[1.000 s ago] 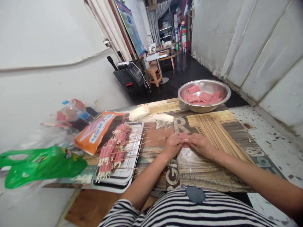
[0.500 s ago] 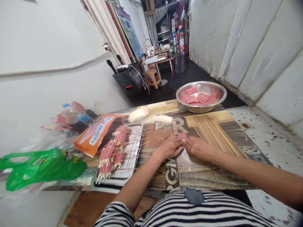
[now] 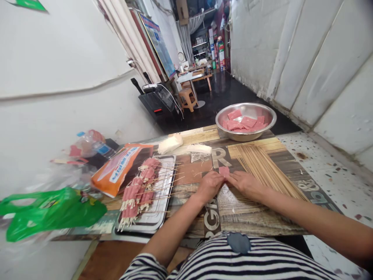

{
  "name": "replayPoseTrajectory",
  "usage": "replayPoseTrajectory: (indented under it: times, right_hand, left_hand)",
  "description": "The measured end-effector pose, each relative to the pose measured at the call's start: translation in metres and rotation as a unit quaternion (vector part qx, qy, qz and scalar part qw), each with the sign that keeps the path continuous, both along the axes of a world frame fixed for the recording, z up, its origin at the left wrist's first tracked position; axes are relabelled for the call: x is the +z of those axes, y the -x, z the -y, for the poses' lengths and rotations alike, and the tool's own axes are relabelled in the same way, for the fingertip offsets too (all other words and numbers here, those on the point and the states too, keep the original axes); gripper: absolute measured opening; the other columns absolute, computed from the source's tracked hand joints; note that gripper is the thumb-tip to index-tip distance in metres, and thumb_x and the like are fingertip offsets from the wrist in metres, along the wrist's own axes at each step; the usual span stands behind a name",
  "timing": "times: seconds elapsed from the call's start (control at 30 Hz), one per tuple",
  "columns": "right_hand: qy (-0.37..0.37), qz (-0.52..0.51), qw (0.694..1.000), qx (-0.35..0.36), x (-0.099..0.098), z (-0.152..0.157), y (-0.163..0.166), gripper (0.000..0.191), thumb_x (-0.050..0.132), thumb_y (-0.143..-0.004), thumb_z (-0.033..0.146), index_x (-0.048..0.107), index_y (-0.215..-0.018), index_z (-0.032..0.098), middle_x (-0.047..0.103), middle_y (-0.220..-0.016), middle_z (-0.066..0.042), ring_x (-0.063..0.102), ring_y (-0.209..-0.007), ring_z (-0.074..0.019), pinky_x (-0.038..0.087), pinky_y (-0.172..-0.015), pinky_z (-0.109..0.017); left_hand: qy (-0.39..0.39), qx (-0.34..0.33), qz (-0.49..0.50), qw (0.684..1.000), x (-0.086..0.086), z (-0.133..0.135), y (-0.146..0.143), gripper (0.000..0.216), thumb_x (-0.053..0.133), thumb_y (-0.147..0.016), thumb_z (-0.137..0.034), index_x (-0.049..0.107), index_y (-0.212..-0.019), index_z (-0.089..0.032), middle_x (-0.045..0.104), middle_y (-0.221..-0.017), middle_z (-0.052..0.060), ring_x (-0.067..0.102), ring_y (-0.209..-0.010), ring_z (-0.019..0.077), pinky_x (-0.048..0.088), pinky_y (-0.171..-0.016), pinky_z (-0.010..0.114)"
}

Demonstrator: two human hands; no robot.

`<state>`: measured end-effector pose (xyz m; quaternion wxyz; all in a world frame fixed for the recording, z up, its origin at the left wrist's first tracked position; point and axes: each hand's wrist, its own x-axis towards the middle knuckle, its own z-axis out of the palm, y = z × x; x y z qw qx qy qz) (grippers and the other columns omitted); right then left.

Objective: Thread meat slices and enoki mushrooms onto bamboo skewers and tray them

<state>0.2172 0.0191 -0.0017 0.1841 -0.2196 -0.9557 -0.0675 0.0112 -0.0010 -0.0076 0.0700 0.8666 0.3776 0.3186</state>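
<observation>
The left hand (image 3: 210, 184) and right hand (image 3: 244, 184) nearly meet, fingers bent and fingertips closed on the near edge of a pink slice (image 3: 224, 172), which lies flat just beyond them; what is under the fingertips is hidden. Left of the hands, a tray (image 3: 159, 217) bears filled rolls (image 3: 134, 190) on sticks, whose bare ends jut over its rim toward the left hand. Farther left are an orange packet (image 3: 121, 167) and a green bag (image 3: 55, 214). Beyond the left hand lie pale enoki bunches (image 3: 170, 144). Bare skewers (image 3: 269, 173) spread just beyond the right forearm; past them stands a metal basin (image 3: 246, 137) of pink slices.
</observation>
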Motion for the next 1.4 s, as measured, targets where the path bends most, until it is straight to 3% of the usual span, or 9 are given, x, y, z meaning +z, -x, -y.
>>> replayPoseTrajectory:
  times: [0.1,0.33,0.57,0.7,0.83,0.93,1.0,1.23,1.4]
  right_hand:
    - [0.112,-0.056,0.992,-0.034,0.007,0.004,0.003,0.027,0.044,-0.096,0.019,0.068,-0.106,0.014,0.069,-0.093,-0.01,0.057,-0.08,-0.0177,0.045,-0.073,-0.03]
    - [0.356,-0.127,0.922,-0.084,0.016,-0.012,0.007,0.024,0.059,-0.089,0.034,0.077,-0.084,0.019,0.068,-0.079,-0.006,0.06,-0.075,-0.0168,0.041,-0.068,-0.026]
    - [0.397,-0.103,0.907,-0.097,0.021,-0.021,0.005,0.018,0.062,-0.086,0.029,0.077,-0.085,0.02,0.069,-0.083,-0.006,0.061,-0.078,-0.0174,0.04,-0.071,-0.027]
    - [0.334,-0.106,0.932,-0.095,0.013,-0.012,0.003,0.025,0.055,-0.092,0.034,0.075,-0.09,0.018,0.068,-0.085,-0.007,0.061,-0.081,-0.0179,0.043,-0.072,-0.028]
    - [0.098,-0.113,0.987,-0.049,0.009,0.008,0.003,0.031,0.043,-0.098,0.028,0.068,-0.108,0.013,0.067,-0.096,-0.012,0.058,-0.09,-0.0208,0.046,-0.079,-0.035]
    - [-0.043,-0.086,0.995,0.013,0.008,0.018,0.007,0.031,0.038,-0.097,0.015,0.066,-0.108,0.007,0.066,-0.101,-0.016,0.056,-0.096,-0.0225,0.045,-0.085,-0.039]
    - [-0.085,-0.077,0.993,0.018,0.007,0.02,0.01,0.031,0.037,-0.096,0.011,0.067,-0.104,0.005,0.066,-0.098,-0.017,0.055,-0.095,-0.0229,0.045,-0.086,-0.04]
    - [-0.088,-0.025,0.996,0.023,-0.002,0.006,0.011,0.029,0.04,-0.096,0.012,0.066,-0.104,0.003,0.065,-0.097,-0.017,0.054,-0.093,-0.023,0.044,-0.084,-0.039]
    - [0.021,-0.016,0.999,0.035,-0.001,-0.005,0.011,0.029,0.039,-0.098,0.019,0.066,-0.104,0.009,0.065,-0.103,-0.014,0.053,-0.094,-0.0221,0.045,-0.083,-0.039]
  left_hand:
    - [0.023,0.01,0.055,0.998,-0.002,0.006,-0.001,0.022,0.052,-0.095,-0.026,0.073,-0.094,-0.018,0.076,-0.088,0.008,0.067,-0.079,0.0161,0.054,-0.076,0.031]
    - [0.1,0.085,0.094,0.987,0.001,0.017,-0.007,0.015,0.063,-0.088,-0.024,0.075,-0.098,-0.021,0.076,-0.095,0.005,0.068,-0.083,0.0179,0.053,-0.079,0.032]
    - [0.186,0.176,0.108,0.961,0.008,0.016,-0.017,0.011,0.071,-0.081,-0.018,0.077,-0.089,-0.022,0.076,-0.09,0.004,0.067,-0.083,0.0174,0.052,-0.079,0.029]
    - [0.262,0.172,0.119,0.942,0.018,0.01,-0.016,0.009,0.073,-0.079,-0.017,0.078,-0.085,-0.022,0.074,-0.084,0.003,0.066,-0.079,0.0152,0.051,-0.074,0.025]
    - [0.295,0.164,0.092,0.937,0.025,0.002,-0.013,0.013,0.071,-0.077,-0.012,0.079,-0.082,-0.021,0.072,-0.076,0.002,0.063,-0.073,0.014,0.048,-0.071,0.024]
    - [0.317,0.18,0.078,0.928,0.026,-0.003,-0.011,0.014,0.07,-0.076,-0.009,0.079,-0.079,-0.02,0.072,-0.074,0.001,0.063,-0.072,0.0138,0.047,-0.07,0.023]
    - [0.333,0.182,0.07,0.922,0.027,-0.006,-0.01,0.013,0.069,-0.076,-0.01,0.079,-0.078,-0.019,0.073,-0.074,0.001,0.062,-0.071,0.0136,0.046,-0.068,0.023]
    - [0.349,0.175,0.031,0.92,0.034,-0.002,-0.011,0.018,0.061,-0.081,-0.011,0.077,-0.078,-0.017,0.074,-0.074,0.0,0.062,-0.068,0.0145,0.045,-0.064,0.023]
    - [0.088,0.194,-0.04,0.976,0.027,0.022,-0.008,0.016,0.059,-0.09,-0.025,0.074,-0.089,-0.02,0.074,-0.092,0.004,0.062,-0.088,0.0201,0.043,-0.083,0.034]
